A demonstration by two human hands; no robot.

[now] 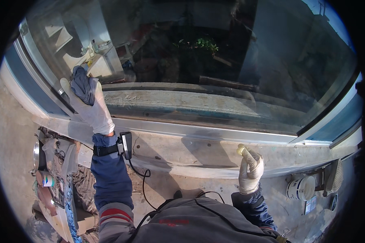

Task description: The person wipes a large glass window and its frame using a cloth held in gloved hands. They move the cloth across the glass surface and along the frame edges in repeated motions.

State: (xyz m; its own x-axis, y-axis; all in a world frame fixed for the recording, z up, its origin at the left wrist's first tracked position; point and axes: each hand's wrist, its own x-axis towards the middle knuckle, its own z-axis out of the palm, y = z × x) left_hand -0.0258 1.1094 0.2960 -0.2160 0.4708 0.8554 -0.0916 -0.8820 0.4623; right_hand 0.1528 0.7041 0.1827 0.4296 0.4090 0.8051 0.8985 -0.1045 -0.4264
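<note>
A large window pane (182, 60) in a pale metal frame fills the view before me. My left hand (92, 106), in a white glove, holds a bunched dark grey-blue cloth (84, 86) against the lower left of the glass, beside the frame's side bar. Low on the right, my right hand (251, 170), also gloved in white, is over the concrete sill (170, 152). A small pale yellow, translucent thing (240, 150) is between its fingertips; I cannot tell what it is. A strapped device (126, 145) with a black cable sits on my left wrist.
Below left stand a small tin (48, 179), plastic sheeting (54, 155) and a cardboard box (85, 221). A white plastic bucket (301, 188) is on the ground at the right. Black cables hang across my front. Behind the glass, bottles and green leaves show or are reflected.
</note>
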